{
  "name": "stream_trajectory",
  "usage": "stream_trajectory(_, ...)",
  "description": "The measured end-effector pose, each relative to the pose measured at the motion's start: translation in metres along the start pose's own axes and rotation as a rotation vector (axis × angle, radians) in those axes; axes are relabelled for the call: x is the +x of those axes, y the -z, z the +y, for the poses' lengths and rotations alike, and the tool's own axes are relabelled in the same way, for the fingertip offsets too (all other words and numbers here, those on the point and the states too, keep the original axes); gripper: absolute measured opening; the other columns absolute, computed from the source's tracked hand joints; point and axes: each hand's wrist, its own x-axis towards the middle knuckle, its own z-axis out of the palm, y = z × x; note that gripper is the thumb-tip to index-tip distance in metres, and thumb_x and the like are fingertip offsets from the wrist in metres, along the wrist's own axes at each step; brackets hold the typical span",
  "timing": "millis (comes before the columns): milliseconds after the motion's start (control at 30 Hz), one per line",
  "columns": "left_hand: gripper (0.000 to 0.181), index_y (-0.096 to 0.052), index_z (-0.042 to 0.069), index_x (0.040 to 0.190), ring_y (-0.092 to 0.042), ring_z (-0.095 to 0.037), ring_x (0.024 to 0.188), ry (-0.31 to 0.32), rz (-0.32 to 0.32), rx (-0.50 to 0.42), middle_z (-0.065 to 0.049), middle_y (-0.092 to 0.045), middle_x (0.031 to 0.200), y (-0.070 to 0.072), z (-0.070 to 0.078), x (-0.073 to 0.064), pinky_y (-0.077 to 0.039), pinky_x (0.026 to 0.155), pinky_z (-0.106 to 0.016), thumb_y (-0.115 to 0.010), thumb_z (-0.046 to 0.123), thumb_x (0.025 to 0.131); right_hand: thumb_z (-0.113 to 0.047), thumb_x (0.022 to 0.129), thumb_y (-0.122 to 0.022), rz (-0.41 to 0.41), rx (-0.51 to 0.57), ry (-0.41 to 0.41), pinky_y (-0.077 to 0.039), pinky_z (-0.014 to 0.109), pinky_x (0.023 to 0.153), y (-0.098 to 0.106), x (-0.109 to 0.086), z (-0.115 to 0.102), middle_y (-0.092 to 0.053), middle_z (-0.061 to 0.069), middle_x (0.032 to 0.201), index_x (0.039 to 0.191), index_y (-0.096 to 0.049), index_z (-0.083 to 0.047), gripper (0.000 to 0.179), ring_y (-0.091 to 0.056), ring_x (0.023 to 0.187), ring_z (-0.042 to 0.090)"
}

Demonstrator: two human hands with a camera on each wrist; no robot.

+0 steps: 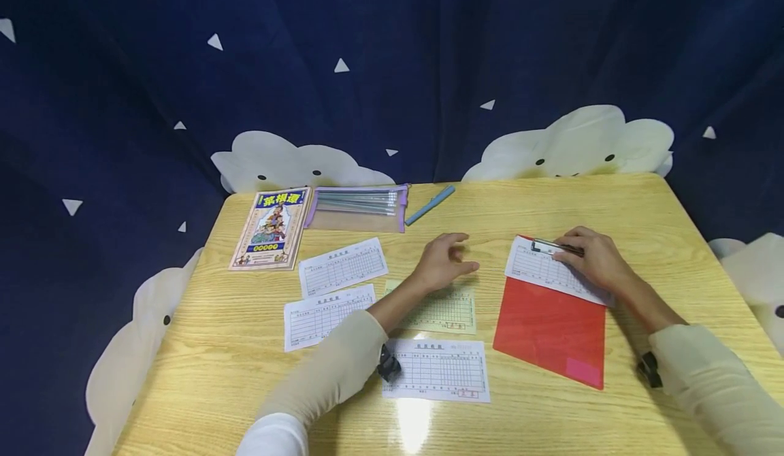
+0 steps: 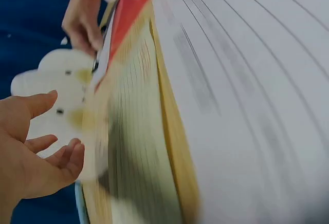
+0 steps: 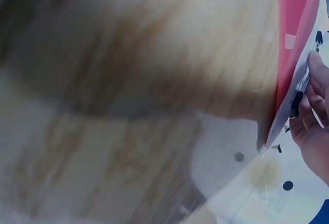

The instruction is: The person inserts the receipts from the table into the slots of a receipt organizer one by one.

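Observation:
A red clipboard (image 1: 548, 327) lies on the right of the table with a white printed form (image 1: 529, 265) across its top. My right hand (image 1: 591, 255) grips the metal clip (image 1: 542, 243) at the top edge; in the right wrist view the fingers (image 3: 314, 106) close on the clip. My left hand (image 1: 444, 262) hovers over a pale green form (image 1: 462, 306), holding nothing, thumb and fingers spread apart. In the left wrist view that hand (image 2: 41, 147) is seen beside the green form (image 2: 139, 142).
One white form (image 1: 436, 367) lies near the front under my left forearm. Two more white forms, an upper one (image 1: 343, 269) and a lower one (image 1: 327, 314), lie to the left. Along the back are a booklet (image 1: 269, 228), a zip pouch (image 1: 355, 221) and a blue pen (image 1: 430, 204).

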Motion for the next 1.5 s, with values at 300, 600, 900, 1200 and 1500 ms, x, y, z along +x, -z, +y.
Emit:
stream_trajectory(300,0.053,-0.055,0.008,0.130,-0.057,-0.031,0.110,0.081,0.185,0.037,-0.012,-0.053,0.133,0.082,-0.053,-0.050,-0.053,0.080,-0.037,-0.074,0.021,0.082,-0.014,0.077,-0.077,-0.035,0.025,-0.043,-0.047,0.049,0.074,0.001,0.003,-0.001,-0.064,0.014,0.095,0.099,-0.071,0.002,0.028,-0.061,0.089,0.034)
stream_trajectory(600,0.045,-0.062,0.002,0.118,-0.058,-0.035,0.104,0.171,0.370,0.164,-0.018,-0.058,0.123,0.132,-0.088,-0.092,-0.050,0.082,-0.045,-0.076,0.019,0.079,-0.012,0.074,-0.079,0.007,0.026,-0.003,-0.048,0.044,0.071,-0.002,0.002,0.005,-0.067,0.014,0.092,0.095,-0.073,0.001,0.026,-0.064,0.083,0.031)
stream_trajectory(900,0.034,-0.068,-0.005,0.099,-0.058,-0.039,0.100,0.290,0.550,0.306,-0.026,-0.065,0.103,0.142,-0.114,-0.121,-0.043,0.088,-0.048,-0.079,0.013,0.072,-0.014,0.076,-0.078,-0.016,0.035,-0.025,-0.047,0.046,0.074,0.002,0.001,0.002,-0.066,0.014,0.094,0.097,-0.072,0.000,0.026,-0.063,0.087,0.033)
stream_trajectory(1200,0.030,-0.068,-0.007,0.087,-0.053,-0.040,0.100,0.316,0.626,0.377,-0.027,-0.062,0.099,0.139,-0.121,-0.128,-0.038,0.090,-0.049,-0.081,0.012,0.068,-0.016,0.077,-0.077,-0.038,0.038,-0.048,-0.047,0.048,0.075,0.003,0.001,0.000,-0.066,0.016,0.096,0.099,-0.072,0.001,0.028,-0.062,0.089,0.035)
stream_trajectory(1500,0.032,-0.069,-0.005,0.090,-0.057,-0.039,0.099,0.380,0.599,0.360,-0.025,-0.066,0.100,0.138,-0.119,-0.123,-0.041,0.090,-0.048,-0.082,0.012,0.067,-0.018,0.078,-0.077,-0.044,0.041,-0.063,-0.047,0.046,0.074,0.004,0.000,-0.001,-0.065,0.015,0.096,0.100,-0.071,0.001,0.029,-0.062,0.089,0.034)
